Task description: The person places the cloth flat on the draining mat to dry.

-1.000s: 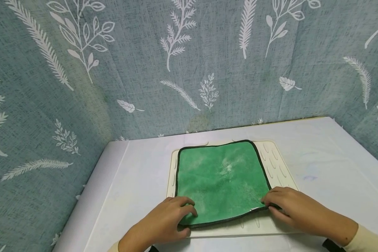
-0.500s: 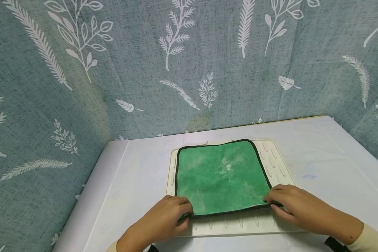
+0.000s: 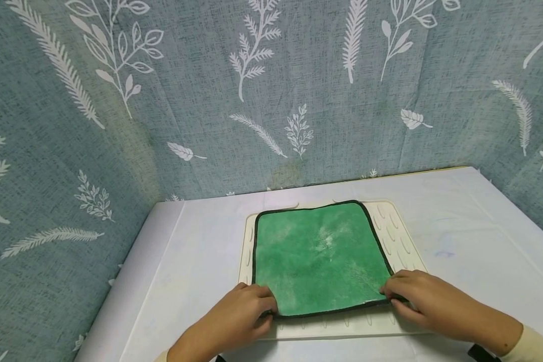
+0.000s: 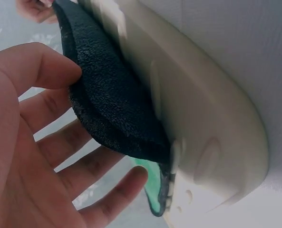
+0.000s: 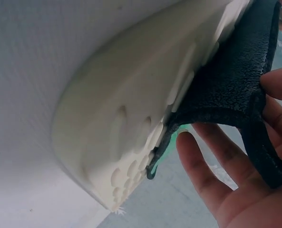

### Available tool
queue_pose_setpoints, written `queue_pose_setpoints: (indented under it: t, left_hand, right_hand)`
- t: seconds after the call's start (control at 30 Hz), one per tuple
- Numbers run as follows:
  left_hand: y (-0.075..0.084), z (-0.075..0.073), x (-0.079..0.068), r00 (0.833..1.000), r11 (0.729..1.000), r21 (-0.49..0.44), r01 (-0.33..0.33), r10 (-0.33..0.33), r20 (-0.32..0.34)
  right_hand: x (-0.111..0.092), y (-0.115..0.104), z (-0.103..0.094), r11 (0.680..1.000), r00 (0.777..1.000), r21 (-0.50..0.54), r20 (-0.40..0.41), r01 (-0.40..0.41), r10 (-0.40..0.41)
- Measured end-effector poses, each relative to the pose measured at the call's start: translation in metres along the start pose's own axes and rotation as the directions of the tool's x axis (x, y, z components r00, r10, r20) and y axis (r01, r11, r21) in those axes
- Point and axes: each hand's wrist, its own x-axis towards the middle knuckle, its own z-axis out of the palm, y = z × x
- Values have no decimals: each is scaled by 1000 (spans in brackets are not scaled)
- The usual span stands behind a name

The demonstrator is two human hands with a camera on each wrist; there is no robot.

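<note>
A green cloth (image 3: 317, 256) with black edging lies over a cream ridged board (image 3: 335, 329), its near edge raised off the surface. My left hand (image 3: 242, 311) pinches the near left corner; in the left wrist view the thumb presses the dark fuzzy underside (image 4: 112, 80) while the fingers sit behind the cloth. At the near right corner, my right hand (image 3: 434, 304) pinches the edge between thumb and fingers. A dark hanging loop (image 5: 264, 154) shows at that corner in the right wrist view. Pale smudges mark the green face.
The board rests on a table with a white cover (image 3: 199, 261). Grey-green leaf-patterned fabric (image 3: 199, 90) hangs behind and along both sides of the table.
My left fingers, spread over the corner earlier, have curled onto it. The cloth's near edge rose away from the board's front, then dropped slightly. My right hand has stayed at its corner.
</note>
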Motion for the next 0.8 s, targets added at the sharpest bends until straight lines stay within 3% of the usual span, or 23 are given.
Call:
queue_pose_setpoints:
  t: [0.57, 0.8]
  left_hand:
    - [2, 5, -5, 1000, 997, -81, -4, 4, -10]
    - [2, 0, -4, 998, 989, -142, 46, -38, 55]
  right_hand:
    - [-6, -2, 8, 996, 997, -51, -21, 68, -69]
    - [-9, -2, 7, 997, 996, -46, -51, 69, -71]
